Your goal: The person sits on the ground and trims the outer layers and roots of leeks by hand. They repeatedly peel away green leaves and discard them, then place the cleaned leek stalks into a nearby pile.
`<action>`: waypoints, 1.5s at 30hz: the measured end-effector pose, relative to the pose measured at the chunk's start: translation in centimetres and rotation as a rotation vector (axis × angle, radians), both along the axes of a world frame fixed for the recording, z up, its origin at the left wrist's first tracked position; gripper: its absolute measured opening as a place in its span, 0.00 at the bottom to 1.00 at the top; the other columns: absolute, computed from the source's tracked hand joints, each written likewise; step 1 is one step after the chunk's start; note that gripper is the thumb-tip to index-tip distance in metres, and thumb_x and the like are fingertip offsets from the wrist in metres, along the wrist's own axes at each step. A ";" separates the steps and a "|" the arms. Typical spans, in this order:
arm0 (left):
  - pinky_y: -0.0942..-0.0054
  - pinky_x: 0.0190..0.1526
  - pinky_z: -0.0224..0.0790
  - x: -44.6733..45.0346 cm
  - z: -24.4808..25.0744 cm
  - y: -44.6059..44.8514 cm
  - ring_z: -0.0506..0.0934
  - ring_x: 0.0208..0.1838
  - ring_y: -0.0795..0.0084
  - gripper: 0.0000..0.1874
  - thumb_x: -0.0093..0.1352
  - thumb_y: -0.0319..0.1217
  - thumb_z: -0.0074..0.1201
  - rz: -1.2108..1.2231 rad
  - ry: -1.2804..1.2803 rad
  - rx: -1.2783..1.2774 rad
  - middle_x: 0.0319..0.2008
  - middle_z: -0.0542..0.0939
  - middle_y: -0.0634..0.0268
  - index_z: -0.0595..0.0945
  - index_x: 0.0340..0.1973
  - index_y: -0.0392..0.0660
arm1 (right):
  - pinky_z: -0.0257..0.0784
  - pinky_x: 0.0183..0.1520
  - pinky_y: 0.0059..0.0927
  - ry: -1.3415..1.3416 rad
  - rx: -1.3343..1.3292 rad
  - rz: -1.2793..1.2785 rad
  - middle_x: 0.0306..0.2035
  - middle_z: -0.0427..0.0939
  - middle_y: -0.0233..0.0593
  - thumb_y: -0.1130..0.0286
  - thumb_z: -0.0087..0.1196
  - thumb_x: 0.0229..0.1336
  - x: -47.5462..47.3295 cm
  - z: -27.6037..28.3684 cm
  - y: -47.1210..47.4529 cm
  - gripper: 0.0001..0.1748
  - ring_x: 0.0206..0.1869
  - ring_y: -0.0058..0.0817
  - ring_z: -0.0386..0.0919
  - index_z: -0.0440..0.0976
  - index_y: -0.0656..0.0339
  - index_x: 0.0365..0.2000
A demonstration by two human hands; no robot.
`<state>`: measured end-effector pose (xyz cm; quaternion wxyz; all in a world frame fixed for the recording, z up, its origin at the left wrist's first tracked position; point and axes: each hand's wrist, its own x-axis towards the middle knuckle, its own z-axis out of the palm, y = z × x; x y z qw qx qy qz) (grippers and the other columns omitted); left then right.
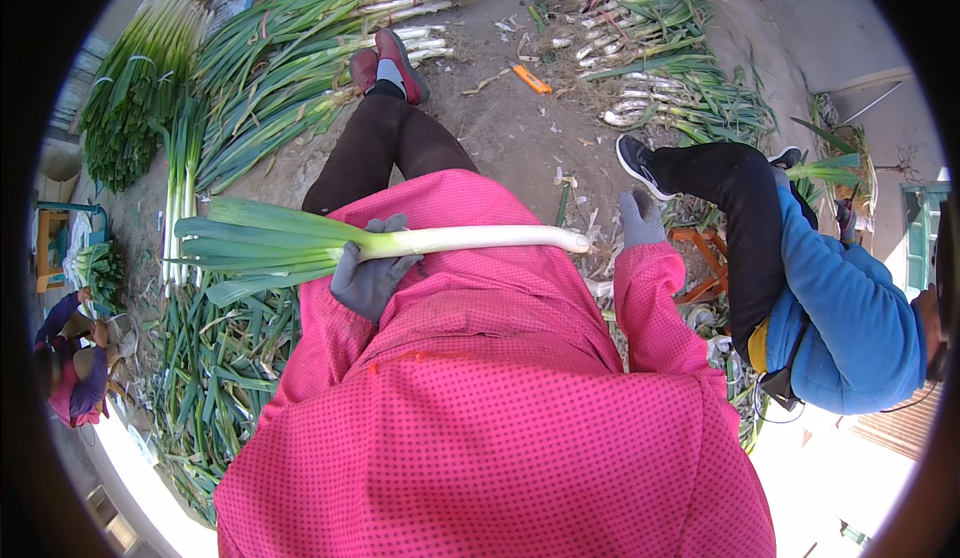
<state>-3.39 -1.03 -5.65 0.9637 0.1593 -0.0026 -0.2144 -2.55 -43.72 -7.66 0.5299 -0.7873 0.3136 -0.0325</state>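
Observation:
A long green onion (480, 240) lies crosswise over my lap, its white stem pointing right and its green leaves fanning left. My left hand (371, 269), in a grey glove, is shut around it where white turns to green. To the right of the root end hangs my right hand (640, 220), also gloved, apart from the onion. Its fingers point away from me, partly foreshortened, and I cannot see whether they hold anything. Pink checked cloth (480, 318) covers my body and lap.
Tied onion bundles (315, 40) lie ahead left, with more onions (652, 47) ahead right. An orange utility knife (532, 79) rests on the dirt floor. Loose leaves (225, 363) heap at my left. A co-worker in blue (840, 295) sits right; another person (75, 363) is far left.

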 end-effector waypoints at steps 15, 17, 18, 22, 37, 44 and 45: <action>0.49 0.64 0.59 -0.1 -0.2 0.0 0.59 0.68 0.53 0.25 0.73 0.43 0.39 0.014 -0.006 0.013 0.66 0.57 0.48 0.64 0.61 0.42 | 0.64 0.54 0.30 0.382 0.231 0.304 0.48 0.77 0.43 0.42 0.50 0.55 -0.2 -7.7 -2.4 0.35 0.48 0.34 0.75 0.72 0.60 0.52; 0.48 0.65 0.59 -0.1 -0.2 -0.1 0.58 0.69 0.53 0.25 0.73 0.43 0.39 0.013 -0.016 0.002 0.66 0.57 0.49 0.64 0.60 0.42 | 0.63 0.56 0.32 0.426 0.170 0.322 0.52 0.75 0.45 0.39 0.50 0.54 0.0 -6.6 -2.4 0.38 0.51 0.36 0.74 0.71 0.59 0.54; 0.48 0.65 0.59 -0.1 -0.2 -0.1 0.58 0.69 0.53 0.25 0.74 0.43 0.39 0.011 -0.023 0.013 0.66 0.57 0.49 0.64 0.60 0.42 | 0.63 0.55 0.32 0.434 0.135 0.267 0.53 0.75 0.45 0.40 0.49 0.54 0.0 -6.2 -2.3 0.38 0.51 0.36 0.74 0.71 0.60 0.54; 0.47 0.64 0.59 -0.1 -0.1 -0.1 0.58 0.69 0.53 0.25 0.74 0.43 0.39 0.010 -0.019 0.052 0.66 0.57 0.50 0.64 0.61 0.42 | 0.65 0.54 0.35 0.553 -0.209 0.269 0.51 0.76 0.45 0.42 0.47 0.57 -0.4 -6.0 -1.5 0.34 0.49 0.37 0.75 0.72 0.60 0.52; 0.47 0.64 0.60 -0.2 -0.3 0.2 0.59 0.68 0.52 0.23 0.74 0.41 0.38 0.033 0.011 0.043 0.66 0.58 0.49 0.66 0.61 0.42 | 0.66 0.52 0.34 0.133 -0.314 -0.318 0.43 0.79 0.49 0.45 0.48 0.56 -3.7 -4.2 -8.4 0.34 0.44 0.40 0.77 0.74 0.70 0.45; 0.46 0.64 0.60 -0.2 -0.2 0.1 0.59 0.68 0.51 0.23 0.75 0.40 0.37 0.044 -0.002 0.013 0.66 0.58 0.49 0.65 0.61 0.42 | 0.68 0.49 0.34 0.186 -0.224 0.369 0.41 0.80 0.49 0.43 0.49 0.55 -0.4 0.1 0.3 0.33 0.45 0.36 0.77 0.76 0.66 0.45; 0.46 0.64 0.60 -0.3 -0.2 0.1 0.59 0.68 0.51 0.23 0.75 0.40 0.37 0.042 -0.005 0.007 0.66 0.57 0.49 0.64 0.61 0.41 | 0.68 0.49 0.34 0.274 -0.201 0.469 0.41 0.80 0.48 0.43 0.49 0.55 0.1 -0.1 1.4 0.33 0.46 0.36 0.77 0.77 0.65 0.44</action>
